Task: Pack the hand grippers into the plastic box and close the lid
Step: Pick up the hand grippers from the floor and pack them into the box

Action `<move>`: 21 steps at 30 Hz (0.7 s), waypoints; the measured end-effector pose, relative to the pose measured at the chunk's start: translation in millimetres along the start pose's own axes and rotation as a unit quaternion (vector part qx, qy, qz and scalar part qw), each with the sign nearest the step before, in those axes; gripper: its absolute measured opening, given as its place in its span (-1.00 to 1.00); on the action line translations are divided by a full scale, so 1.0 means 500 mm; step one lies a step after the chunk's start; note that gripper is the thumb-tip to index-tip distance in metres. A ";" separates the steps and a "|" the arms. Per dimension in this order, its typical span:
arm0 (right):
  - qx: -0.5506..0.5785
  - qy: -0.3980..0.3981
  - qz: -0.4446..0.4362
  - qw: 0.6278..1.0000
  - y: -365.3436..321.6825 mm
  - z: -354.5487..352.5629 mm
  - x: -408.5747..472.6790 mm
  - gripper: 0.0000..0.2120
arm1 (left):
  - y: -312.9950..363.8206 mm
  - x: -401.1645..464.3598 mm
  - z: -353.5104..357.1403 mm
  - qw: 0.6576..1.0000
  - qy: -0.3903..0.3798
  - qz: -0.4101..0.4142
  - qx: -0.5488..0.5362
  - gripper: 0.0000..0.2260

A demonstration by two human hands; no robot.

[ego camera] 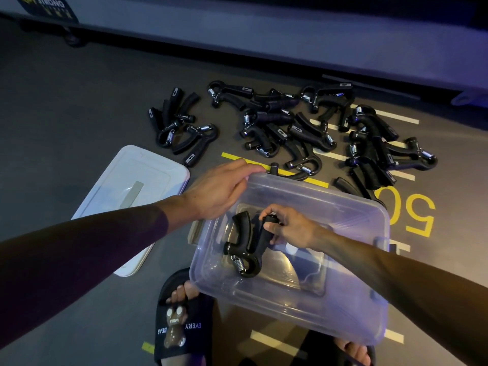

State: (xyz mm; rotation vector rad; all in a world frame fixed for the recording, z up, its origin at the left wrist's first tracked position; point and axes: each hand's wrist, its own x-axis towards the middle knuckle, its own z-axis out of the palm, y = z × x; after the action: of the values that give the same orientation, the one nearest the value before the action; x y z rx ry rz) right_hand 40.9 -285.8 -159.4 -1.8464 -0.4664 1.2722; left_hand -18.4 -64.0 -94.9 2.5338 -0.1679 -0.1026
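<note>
left grip (221,190): fingers loosely extended, palm down | right grip (287,228): fingers curled, clasping

dark grey floor (79,107), yellow markings (420,217), dim light

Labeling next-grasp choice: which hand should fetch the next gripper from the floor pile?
Left, probably. The left hand rests at the plastic box's far rim holding nothing, close to the pile of hand grippers. The right hand is inside the box, gripping a hand gripper.
</note>
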 end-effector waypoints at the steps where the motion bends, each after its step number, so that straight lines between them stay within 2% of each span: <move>1: -0.010 0.009 0.004 1.000 -0.002 0.003 0.002 -0.86 | 0.000 0.000 0.000 1.000 -0.002 -0.002 -0.001 -0.59; 3: -0.080 0.032 -0.002 0.996 -0.002 0.008 0.006 -0.83 | 0.000 0.000 0.000 1.000 -0.006 -0.006 -0.003 -0.59; 5: -0.234 0.065 -0.041 0.969 0.004 0.008 0.008 -0.70 | -0.002 0.001 0.001 1.000 -0.007 -0.009 -0.004 -0.59; 7: -0.312 0.081 -0.079 0.943 0.010 0.009 0.005 -0.58 | -0.003 0.001 0.002 1.000 -0.009 -0.009 -0.004 -0.59; 11: -0.301 0.058 -0.102 0.946 0.019 0.023 -0.003 -0.37 | -0.004 0.001 0.002 1.000 -0.008 -0.009 -0.004 -0.60; 13: -0.291 0.075 -0.097 0.949 0.020 0.025 -0.004 -0.32 | -0.003 0.001 0.002 1.000 -0.008 -0.009 -0.005 -0.61; 21: -0.309 0.076 -0.100 0.943 0.015 0.022 0.003 -0.37 | -0.002 0.002 0.001 1.000 -0.013 -0.014 -0.003 -0.60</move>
State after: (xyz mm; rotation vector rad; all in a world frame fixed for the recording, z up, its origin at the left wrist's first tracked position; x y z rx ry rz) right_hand 30.7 -284.8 -167.9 -2.3132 -1.0280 0.8879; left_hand -17.3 -63.7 -96.1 2.5301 -0.1428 -0.1469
